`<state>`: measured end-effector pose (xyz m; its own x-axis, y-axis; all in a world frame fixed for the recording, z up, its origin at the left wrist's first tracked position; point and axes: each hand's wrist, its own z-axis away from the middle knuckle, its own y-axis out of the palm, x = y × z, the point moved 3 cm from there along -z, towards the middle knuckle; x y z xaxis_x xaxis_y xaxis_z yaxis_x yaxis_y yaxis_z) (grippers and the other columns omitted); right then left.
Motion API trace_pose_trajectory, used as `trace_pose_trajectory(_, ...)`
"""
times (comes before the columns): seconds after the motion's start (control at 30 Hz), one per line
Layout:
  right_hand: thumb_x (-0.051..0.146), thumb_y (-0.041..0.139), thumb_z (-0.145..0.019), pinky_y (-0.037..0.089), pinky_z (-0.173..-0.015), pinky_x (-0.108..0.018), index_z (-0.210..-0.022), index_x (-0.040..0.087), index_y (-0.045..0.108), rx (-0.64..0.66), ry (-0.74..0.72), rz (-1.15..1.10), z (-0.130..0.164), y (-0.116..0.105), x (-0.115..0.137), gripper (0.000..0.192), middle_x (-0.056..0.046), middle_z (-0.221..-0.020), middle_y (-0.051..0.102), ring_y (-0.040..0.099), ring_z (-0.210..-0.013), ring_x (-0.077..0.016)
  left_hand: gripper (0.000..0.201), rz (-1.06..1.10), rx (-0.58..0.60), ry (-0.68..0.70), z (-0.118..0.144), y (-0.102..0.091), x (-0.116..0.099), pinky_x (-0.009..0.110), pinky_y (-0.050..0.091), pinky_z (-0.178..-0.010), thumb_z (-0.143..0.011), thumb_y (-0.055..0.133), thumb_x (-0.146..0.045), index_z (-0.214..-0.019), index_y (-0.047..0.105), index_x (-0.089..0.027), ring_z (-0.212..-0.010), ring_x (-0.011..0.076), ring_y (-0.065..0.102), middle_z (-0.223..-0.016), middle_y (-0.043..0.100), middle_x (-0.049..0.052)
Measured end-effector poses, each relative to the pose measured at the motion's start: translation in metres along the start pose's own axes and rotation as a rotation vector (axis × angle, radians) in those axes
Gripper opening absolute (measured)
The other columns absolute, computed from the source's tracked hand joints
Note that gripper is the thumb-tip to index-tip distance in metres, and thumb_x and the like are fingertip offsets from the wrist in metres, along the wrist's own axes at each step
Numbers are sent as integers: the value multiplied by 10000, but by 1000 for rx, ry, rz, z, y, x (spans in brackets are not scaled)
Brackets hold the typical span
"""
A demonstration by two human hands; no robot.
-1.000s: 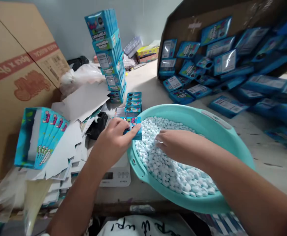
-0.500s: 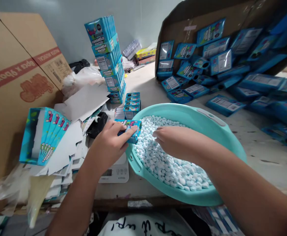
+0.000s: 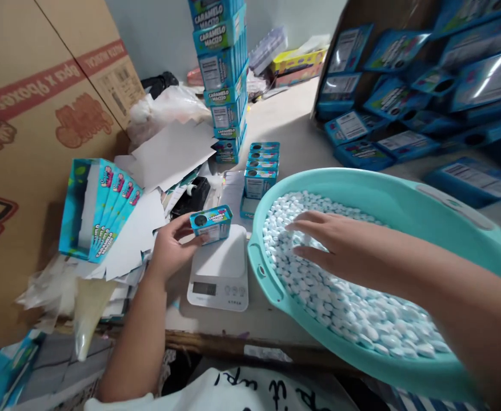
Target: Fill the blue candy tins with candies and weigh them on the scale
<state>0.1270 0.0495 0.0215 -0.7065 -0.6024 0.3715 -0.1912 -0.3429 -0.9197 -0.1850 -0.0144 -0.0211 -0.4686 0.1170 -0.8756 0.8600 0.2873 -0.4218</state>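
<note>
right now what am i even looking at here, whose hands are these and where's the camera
There is no machine here: these are one person's two bare hands, filmed by a camera worn on their head, looking forward and down. The left hand holds a small blue box on a white kitchen scale; its fingers grip the box's side. The right hand is spread open over a pile of small white candies in a turquoise basin. Around them on the table are a tall stack of blue boxes, flat unfolded cartons, and a big cardboard box on the left.
</note>
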Motion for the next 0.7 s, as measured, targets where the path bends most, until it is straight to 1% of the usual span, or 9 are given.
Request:
trace_pose_trajectory(0.07,479,400,-975,557,-938,-486,-1343,227,646,103,34,-17,-1,6,1,510,-149,-1387,610,669,-1144,-335,702,77,79,-50,1,1,11,467,601,-985,-677,907,-485,-1269,666,-195,-1068,288,729,-1209,728,142)
trace_pose_trajectory(0.1,493,379,-980,545,-973,-501,-1370,243,627,150,57,-14,-1,8,2,525,-145,-1425,581,659,-1168,-339,784,103,115,-45,2,1,13,476,580,-1022,-677,912,-483,-1353,611,-222,-1147,299,706,-1295,694,156)
trace_pose_trajectory(0.13,512,366,-982,532,-1002,-517,-1384,259,613,169,69,-17,-1,10,3,536,-140,-1453,556,652,-1181,-343,872,116,139,-25,3,0,13,487,553,-1059,-682,912,-488,-1434,538,-253,-1232,310,666,-1378,646,168)
trace_pose_trajectory(0.2,556,353,-980,516,-1032,-547,-1404,279,590,180,77,-14,-2,13,4,560,-136,-1484,520,648,-1185,-349,1007,112,120,39,5,-2,10,504,512,-1104,-682,905,-541,-1526,414,-296,-1354,325,580,-1474,570,183)
trace_pose_trajectory(0.27,594,378,-961,513,-1035,-577,-1402,269,587,192,84,2,-3,15,3,586,-150,-1484,508,641,-1192,-367,1037,84,49,99,7,-4,5,503,512,-1101,-680,869,-638,-1539,384,-314,-1395,336,537,-1506,534,184)
trace_pose_trajectory(0.37,619,448,-921,522,-1026,-591,-1320,257,636,185,71,32,-3,15,1,570,-168,-1430,544,610,-1239,-399,927,85,-86,169,9,-6,-3,476,552,-1051,-769,737,-731,-1534,382,-346,-1372,335,554,-1532,496,168)
trace_pose_trajectory(0.47,644,486,-906,554,-978,-573,-1252,279,665,170,50,40,-3,15,-5,534,-168,-1361,587,628,-1204,-398,790,121,-201,238,12,-8,-12,433,581,-1009,-847,666,-714,-1513,404,-379,-1298,305,610,-1507,508,130)
trace_pose_trajectory(0.6,652,475,-926,583,-887,-559,-1293,315,638,204,44,34,-1,19,-13,525,-151,-1308,624,679,-1104,-378,639,137,-283,248,15,-11,-17,380,606,-955,-901,615,-676,-1452,497,-376,-1170,255,675,-1414,582,93)
trace_pose_trajectory(0.7,616,441,-953,583,-854,-557,-1297,329,625,189,30,55,2,23,-18,484,-144,-1270,646,693,-1072,-371,538,208,-328,231,16,-12,-19,361,620,-917,-905,663,-598,-1381,599,-357,-1096,232,699,-1316,651,70)
